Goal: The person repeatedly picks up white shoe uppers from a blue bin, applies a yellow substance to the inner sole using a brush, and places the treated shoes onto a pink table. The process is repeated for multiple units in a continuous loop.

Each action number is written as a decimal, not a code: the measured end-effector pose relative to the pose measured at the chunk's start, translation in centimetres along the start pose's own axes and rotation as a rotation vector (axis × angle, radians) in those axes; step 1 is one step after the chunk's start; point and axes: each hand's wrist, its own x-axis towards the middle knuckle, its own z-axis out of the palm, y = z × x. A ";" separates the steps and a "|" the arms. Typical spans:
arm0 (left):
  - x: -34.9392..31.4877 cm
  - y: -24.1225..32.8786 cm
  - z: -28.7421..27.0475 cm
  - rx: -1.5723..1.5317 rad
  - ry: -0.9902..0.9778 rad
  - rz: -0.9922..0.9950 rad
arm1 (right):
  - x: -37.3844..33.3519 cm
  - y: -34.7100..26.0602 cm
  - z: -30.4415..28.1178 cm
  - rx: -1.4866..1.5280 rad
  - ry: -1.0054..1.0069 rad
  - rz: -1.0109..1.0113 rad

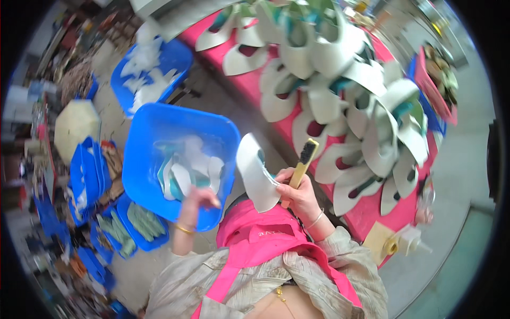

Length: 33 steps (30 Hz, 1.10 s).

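Observation:
My right hand [304, 198] is closed around a brush [302, 166] with a pale wooden handle and black bristles, held bristles up. The same hand pinches the edge of a white shoe upper [254, 173] with a teal lining, which hangs to the left of the brush. My left hand [203, 201], smeared by motion, is over the near side of a blue plastic tub [139, 154]. Its fingers look bent, but whether they hold anything cannot be made out. Inside the tub lie several white and teal shoe pieces [181, 178].
To the right, a pink-topped table [366, 215] bears many white shoe uppers [380, 141], some stacked. A white bottle [411, 240] stands at its near corner. Another blue tub [183, 56] with white pieces is behind on the left; smaller blue bins [141, 223] stand on the floor.

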 end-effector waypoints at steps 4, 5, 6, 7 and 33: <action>3.9 -4.1 12.2 -0.175 -0.035 -0.381 | -7.9 -1.5 -3.2 -0.079 0.116 -0.241; 4.9 -4.6 15.0 -0.263 0.014 -0.367 | -9.9 -0.7 -4.6 -0.184 0.146 -0.282; 5.6 -5.0 17.2 -0.244 -0.012 -0.322 | -12.1 -0.1 -5.8 -0.173 0.216 -0.268; 6.1 -5.4 19.6 -0.224 -0.041 -0.282 | -14.6 0.7 -7.0 -0.155 0.290 -0.253; 4.9 -27.6 46.0 -0.314 -0.306 -0.959 | -52.5 3.1 -44.9 -1.223 1.575 0.346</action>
